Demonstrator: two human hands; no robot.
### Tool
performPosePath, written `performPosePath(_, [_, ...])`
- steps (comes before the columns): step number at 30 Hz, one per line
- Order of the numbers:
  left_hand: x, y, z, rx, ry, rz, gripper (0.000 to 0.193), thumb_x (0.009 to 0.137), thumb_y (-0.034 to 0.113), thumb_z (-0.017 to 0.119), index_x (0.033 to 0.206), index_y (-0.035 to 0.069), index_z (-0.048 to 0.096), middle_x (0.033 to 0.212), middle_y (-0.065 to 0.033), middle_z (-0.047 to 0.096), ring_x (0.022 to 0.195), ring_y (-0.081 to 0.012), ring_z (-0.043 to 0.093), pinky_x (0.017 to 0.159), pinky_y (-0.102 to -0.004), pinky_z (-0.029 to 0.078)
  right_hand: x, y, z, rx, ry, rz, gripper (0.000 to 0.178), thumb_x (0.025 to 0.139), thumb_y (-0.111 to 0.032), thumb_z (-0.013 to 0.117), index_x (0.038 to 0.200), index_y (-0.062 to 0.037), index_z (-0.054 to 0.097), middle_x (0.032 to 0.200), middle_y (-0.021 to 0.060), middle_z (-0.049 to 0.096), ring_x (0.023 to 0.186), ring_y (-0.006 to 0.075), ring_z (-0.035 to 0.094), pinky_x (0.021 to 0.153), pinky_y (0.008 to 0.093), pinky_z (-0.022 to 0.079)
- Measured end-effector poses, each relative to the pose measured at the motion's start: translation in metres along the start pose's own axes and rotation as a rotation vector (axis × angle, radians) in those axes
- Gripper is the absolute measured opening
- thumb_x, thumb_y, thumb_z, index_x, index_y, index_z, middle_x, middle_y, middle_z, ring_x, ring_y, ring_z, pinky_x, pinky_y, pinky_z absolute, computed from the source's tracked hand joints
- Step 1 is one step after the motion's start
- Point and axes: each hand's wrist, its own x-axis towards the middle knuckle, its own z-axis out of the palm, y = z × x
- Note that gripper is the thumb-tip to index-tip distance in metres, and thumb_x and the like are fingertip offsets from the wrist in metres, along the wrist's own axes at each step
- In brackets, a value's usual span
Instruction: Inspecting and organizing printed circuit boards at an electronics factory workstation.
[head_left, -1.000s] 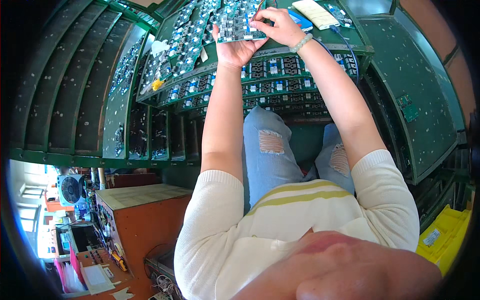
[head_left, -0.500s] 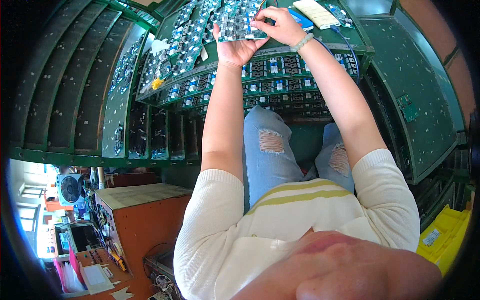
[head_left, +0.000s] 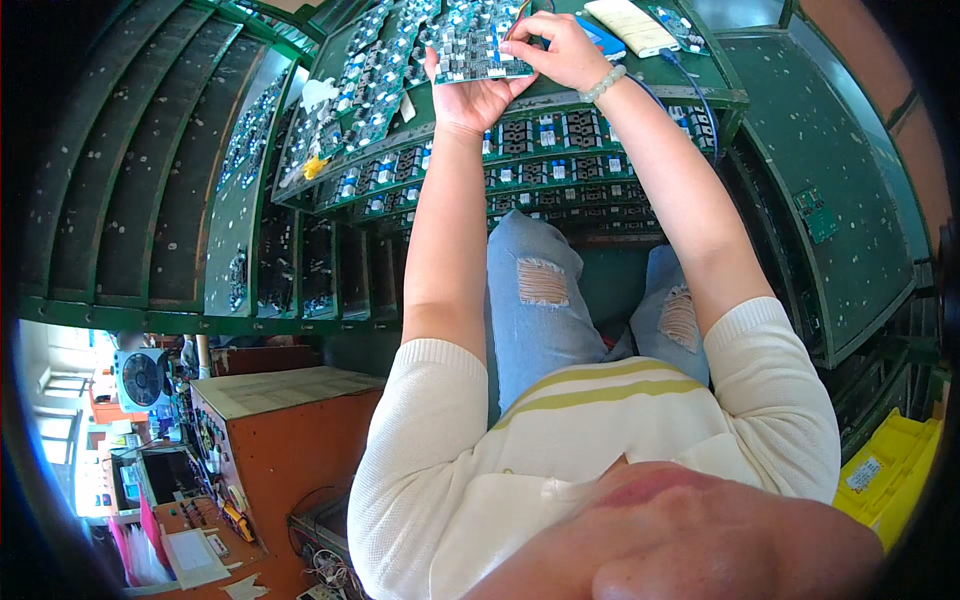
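Note:
My left hand (head_left: 470, 108) is closed around the lower edge of a green circuit board (head_left: 468, 62), with the thumb up at its left side. The board is held up at the top of the view, its component side showing. At the board's right edge, my right hand (head_left: 568, 55) pinches thin coloured wires (head_left: 521, 12), with the fingertips against the board. Those fingers hide the wire ends, so I cannot tell whether a plug sits in the board. A beaded bracelet (head_left: 603, 84) circles the right wrist.
Rows of circuit boards (head_left: 365, 90) cover the green rack top, with more boards (head_left: 555, 172) on shelves below. Right of my hands lie a blue device (head_left: 600, 38), a cream block (head_left: 632, 26) and a blue cable (head_left: 705, 100). One board (head_left: 815, 215) lies far right.

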Motion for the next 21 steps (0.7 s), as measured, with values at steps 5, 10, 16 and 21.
performPosePath(5, [-0.001,-0.002,0.001,-0.004,0.002,0.013,0.080,0.078,0.069,0.029,0.132,0.010,0.037,0.129,-0.0155,0.045,0.114,-0.0342,0.047,0.089,-0.0619,0.039,-0.001,0.001,0.000,-0.003,0.005,0.000,0.015,0.076,-0.018,0.070,0.079,-0.0041,0.065,0.072,0.0067,0.062,0.065,0.0171,0.058,0.059,0.0276,0.044])
performPosePath(10, [-0.001,0.000,0.001,-0.032,-0.030,0.000,0.081,0.078,0.070,0.029,0.132,0.011,0.037,0.130,-0.0155,0.045,0.114,-0.0349,0.047,0.086,-0.0615,0.041,-0.002,0.001,0.001,-0.185,0.077,-0.054,0.013,0.076,-0.022,0.069,0.078,-0.0095,0.067,0.073,0.0035,0.063,0.068,0.0200,0.056,0.065,0.0309,0.043])
performPosePath(16, [0.000,-0.001,0.000,-0.012,0.012,0.004,0.081,0.077,0.071,0.031,0.131,0.011,0.038,0.128,-0.0154,0.046,0.112,-0.0352,0.048,0.085,-0.0607,0.042,-0.001,-0.003,0.000,-0.339,0.158,-0.224,0.012,0.079,-0.020,0.065,0.077,-0.0085,0.065,0.072,0.0039,0.063,0.066,0.0187,0.057,0.064,0.0308,0.044])
performPosePath(21, [0.001,-0.002,-0.001,0.034,-0.108,-0.087,0.078,0.077,0.067,0.037,0.130,0.010,0.038,0.129,-0.0163,0.044,0.114,-0.0364,0.045,0.089,-0.0584,0.039,-0.003,-0.005,0.002,0.166,0.113,0.192,0.011,0.083,-0.015,0.060,0.081,-0.0036,0.063,0.068,0.0070,0.063,0.057,0.0154,0.058,0.055,0.0280,0.046])
